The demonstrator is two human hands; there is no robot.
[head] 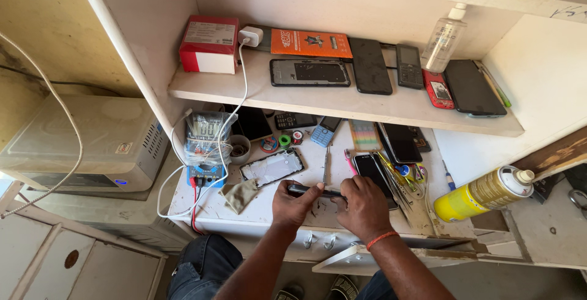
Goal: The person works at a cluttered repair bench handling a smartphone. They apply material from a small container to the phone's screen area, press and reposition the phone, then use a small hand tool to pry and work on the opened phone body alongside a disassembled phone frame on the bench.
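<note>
Cluttered white table (pixel 257 205) beneath a shelf (pixel 342 107) of phones. Left hand (pixel 293 202) and right hand (pixel 364 205), grips clamped on opposite ends of a dark phone (pixel 315 191), held just above the table's front edge, beside a multimeter (pixel 205 147).

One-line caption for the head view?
Both hands, left and right, grip a dark phone edge-on over a cluttered bench.

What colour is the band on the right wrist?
The band is orange-red, shown best in the head view.
</note>
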